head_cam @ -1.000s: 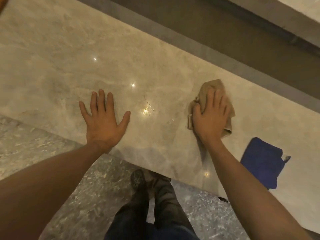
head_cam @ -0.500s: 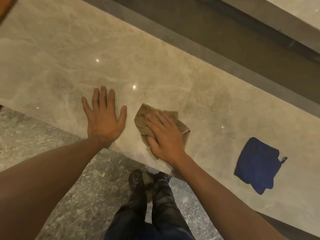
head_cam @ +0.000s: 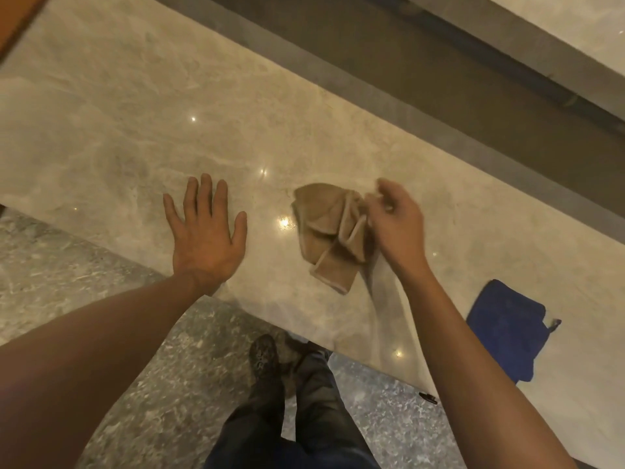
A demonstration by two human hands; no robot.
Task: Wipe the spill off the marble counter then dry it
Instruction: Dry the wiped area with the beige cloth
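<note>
The left hand (head_cam: 206, 240) lies flat on the counter (head_cam: 135, 106), palm down, with all fingers spread wide; it holds nothing. It rests close to the near edge of the marble, and its forearm comes in from the lower left.

The right hand (head_cam: 395, 225) is above the counter, a little raised, with the fingers curled in. The fingertips (head_cam: 373, 198) pinch the upper right corner of the tan cloth (head_cam: 333, 231), so this hand is closed on the cloth. The cloth is crumpled and folded over itself. Most of it lies on the marble between the two hands, and the pinched corner seems lifted, though I cannot tell this surely. A hemmed edge points toward the near edge of the counter.

Between the left hand and the tan cloth the marble is glossy, with small bright reflections of light. I cannot tell whether some liquid is left there.

To the right of the right forearm, well apart from the tan cloth, a blue cloth (head_cam: 507, 330) lies flat on the counter, near its front edge, with a small dark tag at its right side.

Behind the counter a dark recessed strip (head_cam: 439, 72) runs across, and beyond it there is another pale stone surface (head_cam: 541, 25). Below the counter edge is a speckled grey floor (head_cam: 101, 282), where the person's dark trousers (head_cam: 297, 418) and one shoe (head_cam: 263, 357) are visible.
</note>
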